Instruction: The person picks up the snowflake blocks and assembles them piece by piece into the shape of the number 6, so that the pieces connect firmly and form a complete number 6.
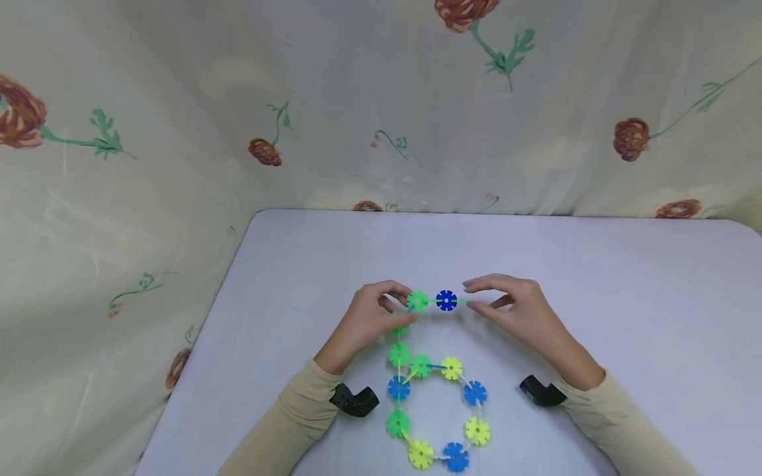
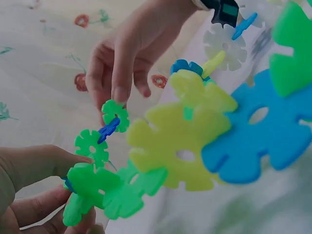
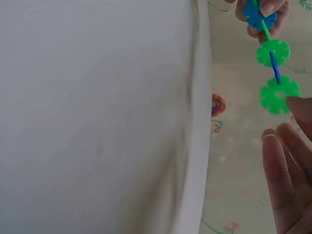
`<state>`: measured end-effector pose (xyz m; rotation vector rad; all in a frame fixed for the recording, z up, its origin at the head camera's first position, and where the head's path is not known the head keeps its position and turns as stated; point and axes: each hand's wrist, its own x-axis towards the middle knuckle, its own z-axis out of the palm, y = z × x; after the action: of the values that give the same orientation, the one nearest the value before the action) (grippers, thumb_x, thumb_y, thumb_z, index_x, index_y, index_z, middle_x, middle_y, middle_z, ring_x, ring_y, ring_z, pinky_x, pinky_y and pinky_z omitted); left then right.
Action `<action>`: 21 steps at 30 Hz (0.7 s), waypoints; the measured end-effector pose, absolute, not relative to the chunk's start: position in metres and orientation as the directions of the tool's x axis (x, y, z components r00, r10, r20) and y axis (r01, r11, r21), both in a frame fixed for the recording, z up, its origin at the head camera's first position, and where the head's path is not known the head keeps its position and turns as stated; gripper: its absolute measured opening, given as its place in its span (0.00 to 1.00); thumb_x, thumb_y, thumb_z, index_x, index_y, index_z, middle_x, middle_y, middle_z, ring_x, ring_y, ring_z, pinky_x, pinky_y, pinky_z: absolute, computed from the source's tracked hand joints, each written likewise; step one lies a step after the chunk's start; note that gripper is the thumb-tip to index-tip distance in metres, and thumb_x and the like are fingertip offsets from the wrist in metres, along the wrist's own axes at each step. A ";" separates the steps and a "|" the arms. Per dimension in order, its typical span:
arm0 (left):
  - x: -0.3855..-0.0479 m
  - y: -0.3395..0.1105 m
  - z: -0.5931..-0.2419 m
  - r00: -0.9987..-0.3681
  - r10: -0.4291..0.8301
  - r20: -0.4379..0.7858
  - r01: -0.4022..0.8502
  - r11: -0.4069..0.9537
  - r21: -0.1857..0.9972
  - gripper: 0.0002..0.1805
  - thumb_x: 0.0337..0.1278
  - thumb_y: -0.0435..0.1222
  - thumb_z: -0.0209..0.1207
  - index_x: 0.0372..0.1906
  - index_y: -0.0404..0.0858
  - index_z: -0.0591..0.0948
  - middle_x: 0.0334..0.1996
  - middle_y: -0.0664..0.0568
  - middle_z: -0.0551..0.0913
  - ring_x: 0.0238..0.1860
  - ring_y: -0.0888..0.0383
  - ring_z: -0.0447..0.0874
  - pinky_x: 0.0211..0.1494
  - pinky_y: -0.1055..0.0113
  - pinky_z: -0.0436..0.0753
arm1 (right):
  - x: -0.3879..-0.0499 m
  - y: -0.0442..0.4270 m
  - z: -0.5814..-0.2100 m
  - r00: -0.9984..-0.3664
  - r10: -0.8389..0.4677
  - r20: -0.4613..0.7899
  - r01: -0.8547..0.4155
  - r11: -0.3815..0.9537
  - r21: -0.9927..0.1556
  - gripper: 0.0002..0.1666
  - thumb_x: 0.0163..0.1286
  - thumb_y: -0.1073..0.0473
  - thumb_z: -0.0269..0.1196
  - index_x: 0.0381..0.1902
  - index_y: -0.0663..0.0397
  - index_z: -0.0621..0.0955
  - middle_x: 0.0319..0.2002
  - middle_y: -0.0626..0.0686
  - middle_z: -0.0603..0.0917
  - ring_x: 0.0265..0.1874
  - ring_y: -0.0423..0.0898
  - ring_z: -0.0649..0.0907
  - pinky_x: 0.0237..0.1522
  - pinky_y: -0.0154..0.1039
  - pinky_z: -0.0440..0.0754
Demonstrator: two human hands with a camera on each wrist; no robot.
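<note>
A chain of notched plastic snowflake discs, slotted together, lies before me in the head view. Near its upper corner my left hand (image 1: 370, 316) pinches a blue disc (image 3: 253, 18), which sits next to a green disc (image 1: 418, 301). From there the chain runs right through a dark blue disc (image 1: 446, 301) to an end green disc (image 3: 273, 92), seen edge-on from the head. My right hand (image 1: 519, 305) is at that end; its thumb meets the disc's edge in the right wrist view, while the fingers stand apart from it.
Below the hands, the chain forms a closed ring with a yellow disc (image 1: 478, 430) and a lower blue disc (image 1: 456, 457). All this is over a white table (image 1: 297, 264). A flowered curtain (image 1: 333, 99) hangs behind and at the left. Black wrist mounts (image 1: 354, 400) sit at both sleeves.
</note>
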<state>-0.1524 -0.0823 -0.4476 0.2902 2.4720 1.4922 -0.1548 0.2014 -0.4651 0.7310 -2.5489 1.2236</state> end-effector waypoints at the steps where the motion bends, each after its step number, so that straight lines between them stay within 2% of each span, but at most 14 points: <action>1: -0.152 -0.083 -0.448 -0.954 0.285 -0.095 0.052 0.469 0.882 0.17 0.55 0.34 0.74 0.51 0.40 0.87 0.43 0.47 0.89 0.35 0.59 0.82 0.35 0.70 0.79 | -0.152 0.203 -0.464 -0.848 -0.339 0.408 -0.530 0.544 -0.650 0.17 0.58 0.69 0.76 0.45 0.50 0.89 0.47 0.49 0.91 0.45 0.36 0.88 0.34 0.27 0.87; 4: -0.153 -0.086 -0.449 -0.961 0.264 -0.088 0.057 0.495 0.867 0.17 0.56 0.35 0.74 0.52 0.40 0.88 0.44 0.48 0.89 0.37 0.59 0.82 0.35 0.69 0.81 | -0.139 0.206 -0.463 -0.838 -0.355 0.416 -0.545 0.590 -0.596 0.14 0.57 0.68 0.77 0.39 0.46 0.88 0.40 0.44 0.90 0.38 0.37 0.87 0.29 0.27 0.85; 7: -0.158 -0.091 -0.454 -0.969 0.234 -0.080 0.052 0.510 0.859 0.18 0.55 0.36 0.75 0.52 0.41 0.88 0.44 0.48 0.89 0.36 0.59 0.82 0.35 0.69 0.82 | -0.126 0.199 -0.463 -0.847 -0.454 0.275 -0.522 0.614 -0.592 0.08 0.62 0.57 0.77 0.37 0.44 0.87 0.31 0.38 0.87 0.31 0.32 0.83 0.29 0.30 0.83; 10: -0.166 -0.097 -0.461 -0.974 0.212 -0.078 0.043 0.513 0.857 0.18 0.54 0.35 0.75 0.51 0.41 0.88 0.42 0.48 0.89 0.34 0.59 0.83 0.36 0.68 0.83 | -0.117 0.184 -0.464 -0.837 -0.544 0.063 -0.461 0.638 -0.617 0.15 0.65 0.45 0.74 0.42 0.47 0.88 0.29 0.36 0.85 0.27 0.27 0.81 0.31 0.30 0.82; 12: -0.172 -0.100 -0.468 -0.975 0.206 -0.082 0.036 0.514 0.857 0.19 0.53 0.36 0.76 0.51 0.41 0.88 0.41 0.49 0.89 0.33 0.60 0.85 0.37 0.68 0.84 | -0.116 0.175 -0.465 -0.831 -0.555 -0.035 -0.415 0.661 -0.625 0.21 0.65 0.41 0.73 0.45 0.50 0.88 0.28 0.36 0.85 0.26 0.27 0.80 0.32 0.29 0.81; 17: -0.190 -0.099 -0.477 -0.971 0.214 -0.110 0.021 0.531 0.847 0.19 0.53 0.37 0.76 0.51 0.41 0.88 0.40 0.50 0.90 0.33 0.60 0.86 0.41 0.66 0.86 | -0.124 0.167 -0.468 -0.833 -0.551 -0.048 -0.394 0.652 -0.648 0.12 0.65 0.51 0.74 0.40 0.51 0.89 0.25 0.36 0.85 0.25 0.28 0.80 0.31 0.28 0.81; 21: -0.207 -0.094 -0.477 -0.964 0.232 -0.130 0.014 0.534 0.845 0.18 0.54 0.37 0.76 0.50 0.39 0.88 0.40 0.49 0.90 0.36 0.59 0.88 0.47 0.61 0.87 | -0.136 0.167 -0.471 -0.853 -0.517 -0.069 -0.356 0.674 -0.647 0.10 0.66 0.54 0.73 0.40 0.53 0.90 0.24 0.37 0.85 0.25 0.29 0.80 0.32 0.28 0.81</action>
<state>-0.2070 -0.0944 -0.4773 0.2078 2.5461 1.4003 -0.1359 0.1668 -0.4705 0.8228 -3.0971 1.1063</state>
